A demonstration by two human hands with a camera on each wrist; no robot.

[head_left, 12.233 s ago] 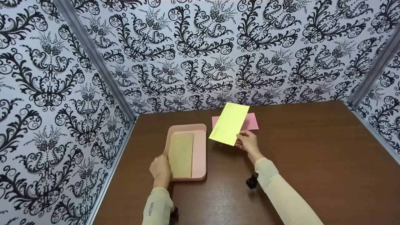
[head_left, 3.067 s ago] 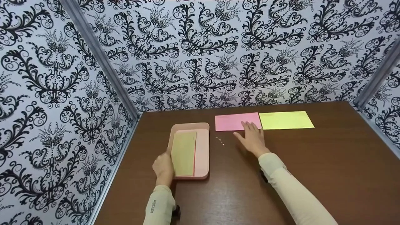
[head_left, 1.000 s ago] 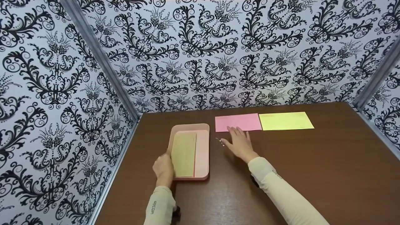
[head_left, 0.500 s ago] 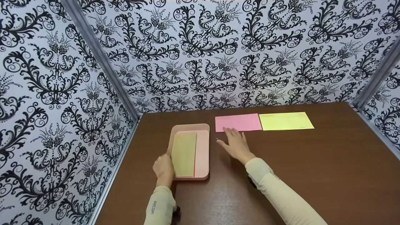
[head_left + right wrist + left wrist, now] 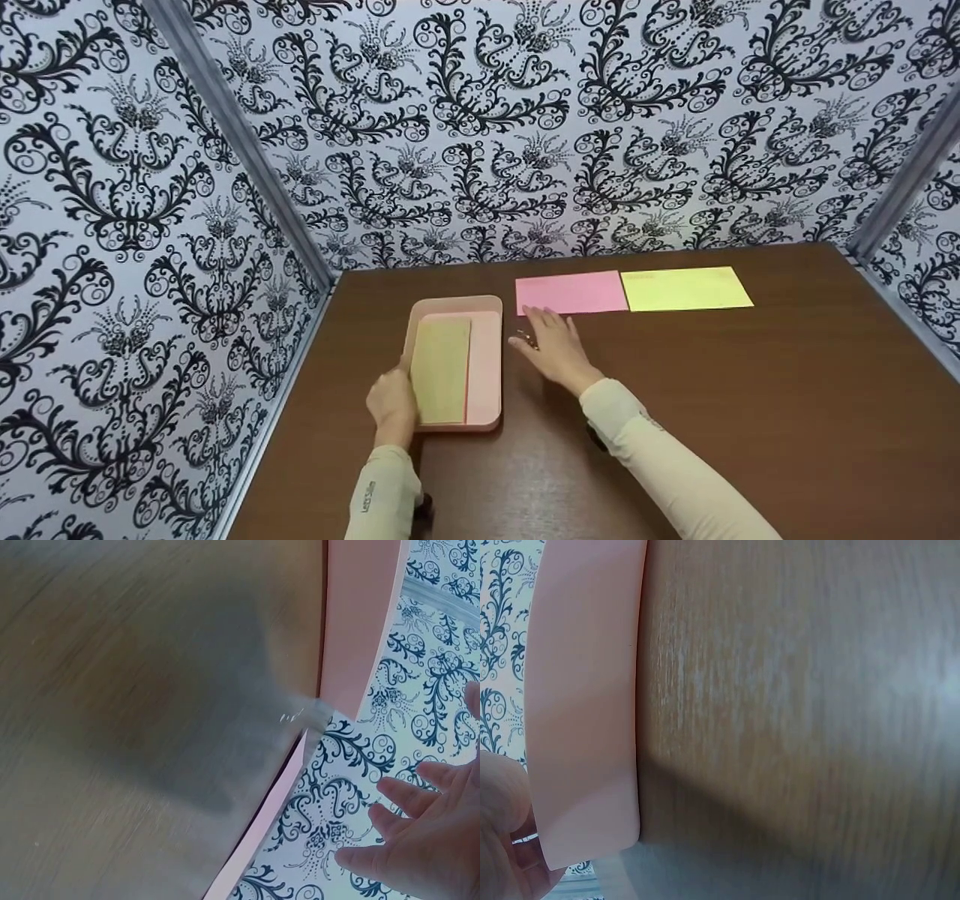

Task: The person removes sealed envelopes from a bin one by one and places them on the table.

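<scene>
My left hand (image 5: 393,405) grips the left wall of a shallow pink tray (image 5: 487,375). In the left wrist view the tray's side wall (image 5: 585,705) stands beside my curled fingers, partly hidden. Inside the tray lies a dull yellow-green sheet (image 5: 442,371), with a thin red edge showing along its right side. My right hand (image 5: 556,352) has its fingers spread over the near left corner of a pink paper (image 5: 577,291) and holds nothing. The right wrist view shows these fingers (image 5: 409,799) loosely extended, apart from the pink paper's edge (image 5: 259,832).
A bright yellow paper (image 5: 686,289) lies flat against the right end of the pink one. Small light specks (image 5: 527,337) show on the brown table (image 5: 750,390) beside my right thumb. Patterned walls (image 5: 480,150) close off the back and left side.
The yellow paper, earlier held in my right hand, now lies right of the pink one. Lately my right hand has slid left along the pink paper's near edge. My left hand stays put.
</scene>
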